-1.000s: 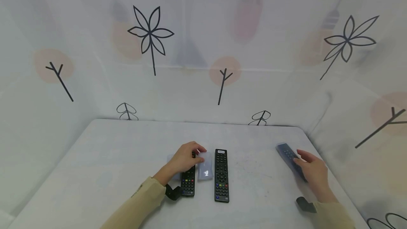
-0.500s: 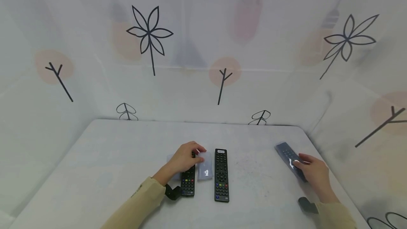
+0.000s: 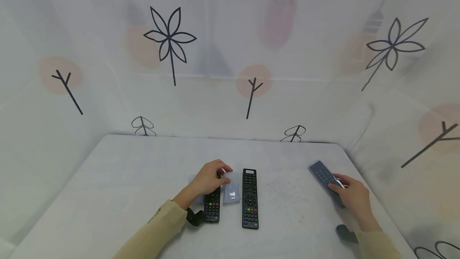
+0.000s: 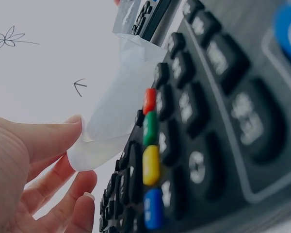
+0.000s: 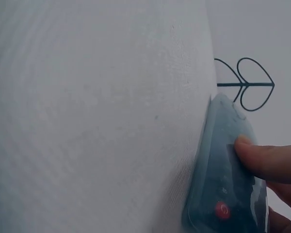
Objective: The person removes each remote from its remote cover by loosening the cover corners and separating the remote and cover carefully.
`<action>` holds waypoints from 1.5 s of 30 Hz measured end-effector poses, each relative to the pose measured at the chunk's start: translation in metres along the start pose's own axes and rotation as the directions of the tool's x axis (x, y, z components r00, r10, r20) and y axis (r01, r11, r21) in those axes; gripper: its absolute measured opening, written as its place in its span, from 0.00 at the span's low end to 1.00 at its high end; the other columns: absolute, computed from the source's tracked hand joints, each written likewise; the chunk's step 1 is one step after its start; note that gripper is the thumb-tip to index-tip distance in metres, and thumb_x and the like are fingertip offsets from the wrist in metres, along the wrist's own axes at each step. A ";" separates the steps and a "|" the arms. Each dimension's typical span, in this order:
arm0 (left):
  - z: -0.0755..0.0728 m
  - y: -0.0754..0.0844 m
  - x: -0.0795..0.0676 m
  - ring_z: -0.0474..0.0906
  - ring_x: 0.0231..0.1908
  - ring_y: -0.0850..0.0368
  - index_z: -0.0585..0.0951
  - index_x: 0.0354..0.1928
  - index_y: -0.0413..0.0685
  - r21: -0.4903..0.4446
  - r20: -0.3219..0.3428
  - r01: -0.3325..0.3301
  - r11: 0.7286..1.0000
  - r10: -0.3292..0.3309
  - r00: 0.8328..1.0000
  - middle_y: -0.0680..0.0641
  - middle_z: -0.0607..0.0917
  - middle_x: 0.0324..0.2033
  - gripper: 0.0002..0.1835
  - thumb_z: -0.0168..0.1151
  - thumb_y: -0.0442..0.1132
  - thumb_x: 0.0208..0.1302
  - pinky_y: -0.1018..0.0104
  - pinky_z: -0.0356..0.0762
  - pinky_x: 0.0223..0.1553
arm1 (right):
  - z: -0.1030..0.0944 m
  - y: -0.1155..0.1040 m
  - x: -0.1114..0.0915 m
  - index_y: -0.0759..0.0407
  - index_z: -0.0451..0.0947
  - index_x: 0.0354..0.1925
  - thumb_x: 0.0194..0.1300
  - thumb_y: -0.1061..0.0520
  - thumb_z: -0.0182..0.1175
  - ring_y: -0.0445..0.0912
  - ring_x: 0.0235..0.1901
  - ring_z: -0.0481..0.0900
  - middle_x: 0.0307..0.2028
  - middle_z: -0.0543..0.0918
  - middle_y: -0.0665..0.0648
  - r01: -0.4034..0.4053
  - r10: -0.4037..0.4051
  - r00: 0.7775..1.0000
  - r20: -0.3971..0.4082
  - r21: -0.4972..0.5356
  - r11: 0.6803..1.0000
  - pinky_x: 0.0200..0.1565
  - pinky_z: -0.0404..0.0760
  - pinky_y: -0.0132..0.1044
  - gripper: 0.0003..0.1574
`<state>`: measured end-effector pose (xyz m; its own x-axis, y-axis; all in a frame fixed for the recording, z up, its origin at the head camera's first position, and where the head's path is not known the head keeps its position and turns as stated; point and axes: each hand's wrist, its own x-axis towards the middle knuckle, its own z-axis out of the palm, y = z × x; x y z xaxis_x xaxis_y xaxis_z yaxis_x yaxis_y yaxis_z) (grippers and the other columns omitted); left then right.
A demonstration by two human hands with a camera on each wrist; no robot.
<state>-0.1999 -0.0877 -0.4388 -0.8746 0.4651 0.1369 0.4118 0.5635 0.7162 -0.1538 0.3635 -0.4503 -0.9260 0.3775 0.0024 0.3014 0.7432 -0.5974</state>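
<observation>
My left hand [image 3: 207, 178] reaches over a black remote control [image 3: 212, 207] on the table. Its thumb and fingers pinch the edge of a translucent plastic sleeve [image 3: 231, 189], which shows pale in the left wrist view, beyond the remote's coloured buttons. At the right side, my right hand [image 3: 353, 197] grips a dark remote control in a clear plastic sleeve [image 3: 325, 179], thumb on its face. In the right wrist view a red button shows on this sleeved remote [image 5: 225, 179]. The fingers under it are partly hidden.
Another black remote control [image 3: 250, 199] lies lengthwise just right of the pale sleeve. A second translucent sleeve [image 3: 199, 200] is partly covered by my left hand and the remote. The white table [image 3: 118, 179] meets a patterned cloth wall at the back.
My right hand has shifted the sleeved remote slightly left and turned its face a little more upward. The left hand stays in almost the same place.
</observation>
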 end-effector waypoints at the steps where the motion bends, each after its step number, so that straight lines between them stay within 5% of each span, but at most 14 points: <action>1: 0.000 0.000 0.000 0.79 0.45 0.55 0.84 0.50 0.49 0.001 -0.001 -0.003 1.000 0.003 1.000 0.54 0.82 0.44 0.14 0.71 0.37 0.62 0.57 0.76 0.48 | 0.000 0.000 0.000 0.70 0.70 0.65 0.63 0.57 0.68 0.70 0.57 0.71 0.59 0.73 0.77 -0.005 0.005 1.000 0.000 0.007 1.000 0.51 0.73 0.62 0.36; 14: 0.000 0.002 0.000 0.79 0.46 0.56 0.84 0.50 0.48 -0.006 -0.004 0.012 1.000 -0.012 1.000 0.53 0.82 0.44 0.13 0.70 0.37 0.63 0.56 0.76 0.48 | -0.004 -0.012 -0.005 0.68 0.65 0.69 0.67 0.52 0.64 0.67 0.63 0.65 0.65 0.66 0.76 -0.081 0.065 0.994 0.090 0.184 0.980 0.55 0.71 0.58 0.39; 23: 0.002 0.002 0.000 0.79 0.46 0.56 0.84 0.49 0.50 0.002 -0.013 0.013 1.000 -0.013 1.000 0.55 0.82 0.44 0.13 0.70 0.38 0.63 0.57 0.76 0.49 | -0.002 -0.034 -0.017 0.69 0.62 0.70 0.70 0.52 0.61 0.62 0.55 0.71 0.65 0.65 0.76 -0.110 0.064 0.984 0.167 0.286 0.952 0.32 0.74 0.27 0.39; 45: 0.000 0.003 -0.002 0.79 0.49 0.52 0.83 0.51 0.46 -0.016 -0.011 -0.007 1.000 0.007 1.000 0.52 0.83 0.47 0.14 0.69 0.37 0.64 0.54 0.76 0.50 | 0.015 -0.082 -0.057 0.68 0.64 0.70 0.70 0.54 0.62 0.48 0.43 0.78 0.64 0.68 0.74 -0.079 -0.064 0.954 0.291 0.453 0.888 0.37 0.82 0.36 0.36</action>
<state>-0.1967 -0.0865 -0.4366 -0.8746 0.4613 0.1490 0.4135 0.5494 0.7260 -0.1294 0.2731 -0.4131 -0.9694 0.1517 -0.1932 0.2377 0.3802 -0.8939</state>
